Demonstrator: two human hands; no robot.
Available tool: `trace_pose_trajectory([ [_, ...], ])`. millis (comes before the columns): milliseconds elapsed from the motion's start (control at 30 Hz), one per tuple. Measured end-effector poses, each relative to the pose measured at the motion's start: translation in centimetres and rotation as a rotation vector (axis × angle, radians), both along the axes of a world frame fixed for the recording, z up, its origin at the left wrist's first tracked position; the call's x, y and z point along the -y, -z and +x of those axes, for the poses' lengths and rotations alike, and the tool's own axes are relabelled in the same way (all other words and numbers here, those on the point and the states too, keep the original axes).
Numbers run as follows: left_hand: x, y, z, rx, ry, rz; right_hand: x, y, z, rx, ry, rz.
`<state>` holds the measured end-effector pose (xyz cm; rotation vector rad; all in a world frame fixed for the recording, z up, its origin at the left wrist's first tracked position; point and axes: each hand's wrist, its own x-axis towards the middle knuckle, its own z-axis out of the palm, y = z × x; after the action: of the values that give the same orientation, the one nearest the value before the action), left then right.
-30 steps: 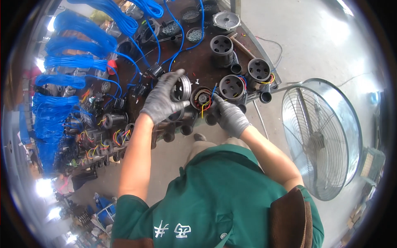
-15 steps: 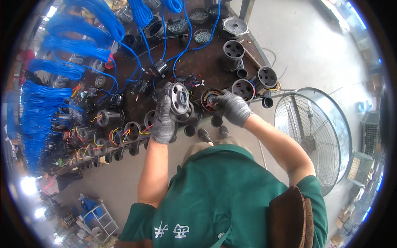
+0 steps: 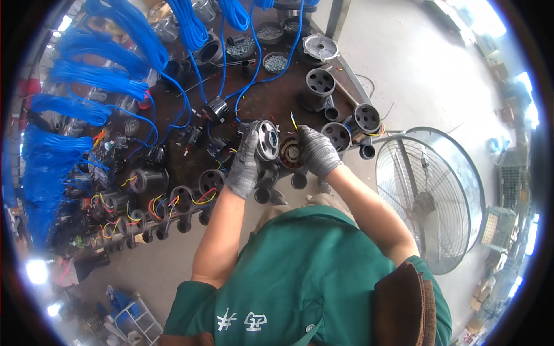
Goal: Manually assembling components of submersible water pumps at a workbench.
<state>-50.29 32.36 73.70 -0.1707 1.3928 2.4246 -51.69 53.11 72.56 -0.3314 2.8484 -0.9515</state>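
Note:
My left hand (image 3: 243, 170), in a grey knitted glove, grips a round metal end cover (image 3: 267, 140) with holes in its face and holds it upright. Just to its right, an open motor housing (image 3: 290, 154) shows copper windings inside its rim. Over that housing's right side, my gloved right hand (image 3: 321, 152) has its fingers pinched on thin wires (image 3: 294, 122). Their yellow and dark ends stick up beyond the fingertips. Part of the housing is hidden behind my right hand.
Covered motor housings (image 3: 336, 136) stand at the right table edge. Several open housings (image 3: 183, 197) with coloured wires line the front edge leftward. Blue cable coils (image 3: 104, 83) hang at left. Screw bowls (image 3: 276, 62) sit at the back. A large caged fan (image 3: 430, 202) stands right.
My right hand has drawn wires up out of the open housing, and their ends now show above the fingers. The end cover in my left hand has come closer to the housing.

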Motion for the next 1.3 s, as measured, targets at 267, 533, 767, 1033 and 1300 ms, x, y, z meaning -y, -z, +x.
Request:
trace_pose_trajectory([
  [267, 0.6, -0.6, -2.0, -0.031, 0.075, -0.330, -1.3, -1.4, -1.7, 0.048, -0.232, 0.056],
  [533, 1.0, 0.0, -1.2, 0.174, -0.034, 0.103, -3.2, -1.1, -2.7, 0.070, -0.456, -0.076],
  [767, 0.6, 0.0, -0.6, 0.113, 0.020, 0.134, -3.2, -1.7, -3.6, 0.130, -0.503, -0.082],
  [1033, 0.1, -0.8, 0.0, -0.037, 0.070, -0.023, -2.7, -1.8, -4.1, 0.126, -0.570, 0.025],
  [1300, -0.7, -1.6, 0.0, -0.192, 0.215, -0.367, -2.6, -0.8, -4.4, 0.104, -0.569, -0.020],
])
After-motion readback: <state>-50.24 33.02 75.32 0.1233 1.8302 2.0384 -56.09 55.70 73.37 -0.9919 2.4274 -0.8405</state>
